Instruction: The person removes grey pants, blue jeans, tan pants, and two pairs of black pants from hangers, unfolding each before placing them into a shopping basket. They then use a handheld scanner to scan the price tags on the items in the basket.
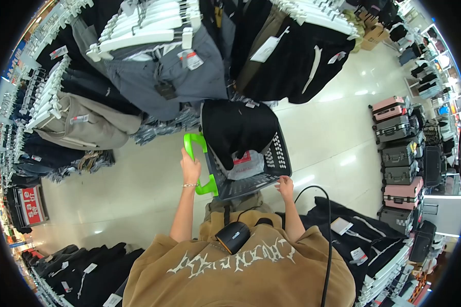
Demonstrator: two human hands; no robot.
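**2 hands steady a loaded basket in a clothing aisle**

The person stands on a pale, glossy floor (138,194) between racks of hanging trousers (164,77) and carries a grey basket (279,158) out in front of the body at about waist height. The left hand (190,169) is closed around the green handle (194,143), which is folded out to the basket's left side. A thin bracelet (189,185) sits on that wrist. The right hand (286,185) is set apart from the left, on the basket's near right corner, with its fingers curled over the rim.

This grip on 2 opposite sides probably keeps the basket level, since the load is bulky. A black garment (238,128) is heaped inside and rises above the rim at the far end. A clear packet with a red label (245,162) lies under it against the near wall, which suits a flat item pressed down by the softer one.

A black handheld device (233,236) hangs on the chest of the tan shirt (251,266), and a dark cable (327,225) loops at the right, so both hands are free for the basket. More black garments with tags lie on the low racks at either side. A row of suitcases (397,153) stands well apart along the right, and a red sale sign (32,204) is at the far left.
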